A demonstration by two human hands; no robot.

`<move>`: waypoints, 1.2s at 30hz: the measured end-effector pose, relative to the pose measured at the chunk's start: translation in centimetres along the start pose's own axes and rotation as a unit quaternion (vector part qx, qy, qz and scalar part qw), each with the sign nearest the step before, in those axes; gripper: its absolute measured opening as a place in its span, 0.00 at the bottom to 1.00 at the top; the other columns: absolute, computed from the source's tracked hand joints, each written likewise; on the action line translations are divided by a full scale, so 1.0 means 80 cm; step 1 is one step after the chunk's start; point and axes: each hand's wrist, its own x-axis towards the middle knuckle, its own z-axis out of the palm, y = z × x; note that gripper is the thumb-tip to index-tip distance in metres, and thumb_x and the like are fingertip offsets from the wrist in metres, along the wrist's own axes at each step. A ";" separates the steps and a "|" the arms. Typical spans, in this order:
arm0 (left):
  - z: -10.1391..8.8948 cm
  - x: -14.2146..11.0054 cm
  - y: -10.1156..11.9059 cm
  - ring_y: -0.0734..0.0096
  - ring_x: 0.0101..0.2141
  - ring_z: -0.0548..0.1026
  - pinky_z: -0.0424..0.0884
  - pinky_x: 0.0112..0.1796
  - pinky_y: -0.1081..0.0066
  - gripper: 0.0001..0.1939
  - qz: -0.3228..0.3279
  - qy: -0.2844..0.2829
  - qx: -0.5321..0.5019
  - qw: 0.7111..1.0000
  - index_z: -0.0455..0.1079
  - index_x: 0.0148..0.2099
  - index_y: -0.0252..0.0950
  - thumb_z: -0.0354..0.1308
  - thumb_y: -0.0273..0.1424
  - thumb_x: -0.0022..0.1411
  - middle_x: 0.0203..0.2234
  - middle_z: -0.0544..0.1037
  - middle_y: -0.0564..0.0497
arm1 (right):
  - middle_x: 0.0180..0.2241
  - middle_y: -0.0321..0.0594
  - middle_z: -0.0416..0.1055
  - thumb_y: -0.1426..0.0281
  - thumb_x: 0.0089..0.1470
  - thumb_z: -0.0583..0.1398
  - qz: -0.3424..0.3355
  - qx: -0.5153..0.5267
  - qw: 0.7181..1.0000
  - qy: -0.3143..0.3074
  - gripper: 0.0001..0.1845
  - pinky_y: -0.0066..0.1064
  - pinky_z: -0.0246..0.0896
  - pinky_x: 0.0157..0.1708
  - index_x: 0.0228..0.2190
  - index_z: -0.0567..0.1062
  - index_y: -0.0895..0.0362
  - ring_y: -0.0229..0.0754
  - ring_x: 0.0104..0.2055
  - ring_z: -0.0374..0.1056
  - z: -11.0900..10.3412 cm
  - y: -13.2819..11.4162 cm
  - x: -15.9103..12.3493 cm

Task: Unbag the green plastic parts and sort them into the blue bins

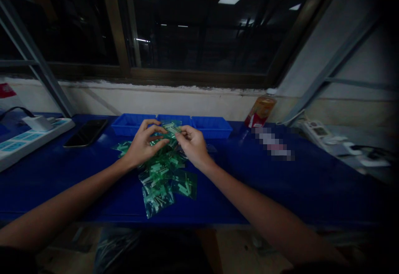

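My left hand [144,143] and my right hand [193,144] meet over a pile of small green plastic bags [162,178] filled with little pin-like parts, lying on a blue table [280,182]. Both hands pinch one green bag [168,132] between them, lifted just above the pile. The fingers of each hand are curled closed on that bag. More bags spread toward me from under the hands, and one lies to the left [122,146].
Blue bins [212,126] stand in a row behind the hands. A black phone [85,133] and a white power strip [28,139] lie at the left. An orange-red packet [260,112] leans on the wall; white devices [336,143] sit at the right. Dark window above.
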 end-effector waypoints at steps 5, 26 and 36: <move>-0.001 0.003 -0.011 0.72 0.29 0.68 0.68 0.31 0.70 0.20 -0.197 -0.031 -0.217 0.956 0.67 0.31 0.33 0.46 0.45 0.59 0.30 0.68 0.49 | 0.24 0.36 0.65 0.70 0.50 0.54 -0.193 -0.192 0.962 -0.016 0.08 0.29 0.57 0.28 0.30 0.72 0.57 0.35 0.26 0.61 -0.008 -0.003 0.003; -0.011 0.003 -0.010 0.72 0.31 0.68 0.67 0.31 0.72 0.04 -0.013 -0.005 -0.010 1.000 0.64 0.35 0.35 0.53 0.30 0.56 0.30 0.68 0.51 | 0.20 0.36 0.63 0.59 0.55 0.48 -0.073 -0.153 0.984 -0.050 0.22 0.31 0.56 0.31 0.19 0.70 0.57 0.36 0.27 0.62 -0.007 0.006 0.002; -0.003 -0.005 0.000 0.68 0.41 0.66 0.67 0.40 0.64 0.08 0.104 -0.066 0.116 0.986 0.69 0.36 0.38 0.52 0.23 0.55 0.42 0.61 0.48 | 0.27 0.35 0.66 0.69 0.44 0.58 0.048 0.049 0.998 0.000 0.18 0.26 0.58 0.25 0.40 0.67 0.58 0.34 0.27 0.63 0.001 0.019 0.003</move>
